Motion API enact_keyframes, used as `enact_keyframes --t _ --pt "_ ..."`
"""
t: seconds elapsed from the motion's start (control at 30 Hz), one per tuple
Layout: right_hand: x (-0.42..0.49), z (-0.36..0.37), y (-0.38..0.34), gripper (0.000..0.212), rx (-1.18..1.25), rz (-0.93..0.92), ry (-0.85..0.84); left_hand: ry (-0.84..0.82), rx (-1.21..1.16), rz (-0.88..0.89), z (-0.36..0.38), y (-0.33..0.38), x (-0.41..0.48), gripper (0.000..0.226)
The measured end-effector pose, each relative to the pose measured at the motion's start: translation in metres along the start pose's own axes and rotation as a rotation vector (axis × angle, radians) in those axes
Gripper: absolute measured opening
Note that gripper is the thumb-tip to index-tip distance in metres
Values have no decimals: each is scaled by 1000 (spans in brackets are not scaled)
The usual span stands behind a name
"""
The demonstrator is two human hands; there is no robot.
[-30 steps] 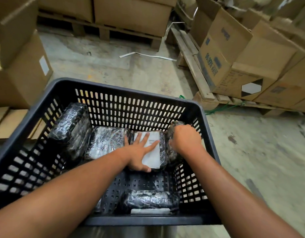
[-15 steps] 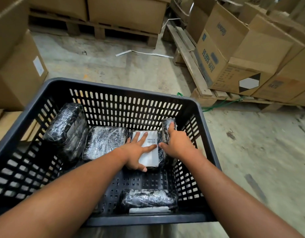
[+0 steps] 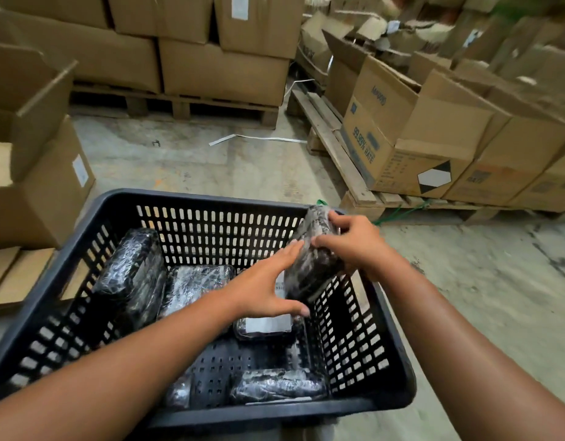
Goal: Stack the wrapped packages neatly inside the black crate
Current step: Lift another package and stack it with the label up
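A black slotted crate (image 3: pixel 211 202) fills the lower middle of the head view. My right hand (image 3: pixel 354 243) grips a black plastic-wrapped package (image 3: pixel 316 259), lifted on edge near the crate's right wall, its top at rim height. My left hand (image 3: pixel 268 288) is spread, fingertips against that package's left face. Beneath it lies a package with a white label (image 3: pixel 267 326). Two wrapped packages (image 3: pixel 128 275) lean at the left, one (image 3: pixel 195 284) lies flat beside them, and another (image 3: pixel 278 386) rests by the near wall.
Cardboard boxes on wooden pallets stand behind (image 3: pixel 224 68) and to the right (image 3: pixel 411 132) of the crate. An open box (image 3: pixel 36 173) sits at the left. A white strap (image 3: pixel 255 138) lies on the concrete floor.
My right hand has lifted the upright package from the crate's floor to rim height. My left hand left the labelled package and rose against the lifted one. The view tilted up.
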State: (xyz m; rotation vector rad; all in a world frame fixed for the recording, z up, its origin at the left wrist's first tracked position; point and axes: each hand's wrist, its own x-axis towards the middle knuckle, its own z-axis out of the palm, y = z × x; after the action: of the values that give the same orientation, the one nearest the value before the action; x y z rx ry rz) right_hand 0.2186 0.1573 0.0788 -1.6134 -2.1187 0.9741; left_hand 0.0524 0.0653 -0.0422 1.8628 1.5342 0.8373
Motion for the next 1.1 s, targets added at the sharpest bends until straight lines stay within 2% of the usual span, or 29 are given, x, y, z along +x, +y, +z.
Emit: enact_keyframes --t 0.07,0.13,0.23,0.3,0.4,0.47,0.5,0.53,0.6,0.7,0.8,0.93,1.03,1.1 --pt "-4 -11 -11 53 298 37 -51 148 31 58 -3 18 1 125" --pt "-8 -18 -21 64 485 61 -101 282 52 94 -12 29 2 114" --pt "-12 -27 -30 69 649 63 -167 329 -235 86 -35 41 -3 87" --pt "-14 -29 -31 63 641 4 -137 343 -404 85 -52 42 -10 77" --pt "-13 -17 -19 49 445 -129 61 309 -601 14 -67 35 -24 89" --pt "-12 -2 -3 43 471 -127 121 288 -743 -32 -70 29 -33 100" --pt "-11 7 4 45 537 -102 88 283 -801 -54 -70 27 -37 101" --pt "-11 15 12 52 612 -65 7 281 -858 -71 -71 24 -40 101" --pt "-10 30 24 81 734 -26 -205 260 -991 -101 -70 19 -44 95" --pt "-5 44 33 116 783 -86 -402 215 -1103 -155 -73 14 -47 91" --pt "-2 48 31 129 611 -161 -389 182 -971 -221 -77 14 -44 107" --pt "2 49 31 129 386 -219 -380 19 -466 -254 -79 6 -36 132" --pt "9 50 33 125 252 -222 -404 -136 -340 -323 -72 -8 -31 148" --pt "12 51 37 124 196 -202 -426 -183 -312 -375 -63 -17 -28 155"
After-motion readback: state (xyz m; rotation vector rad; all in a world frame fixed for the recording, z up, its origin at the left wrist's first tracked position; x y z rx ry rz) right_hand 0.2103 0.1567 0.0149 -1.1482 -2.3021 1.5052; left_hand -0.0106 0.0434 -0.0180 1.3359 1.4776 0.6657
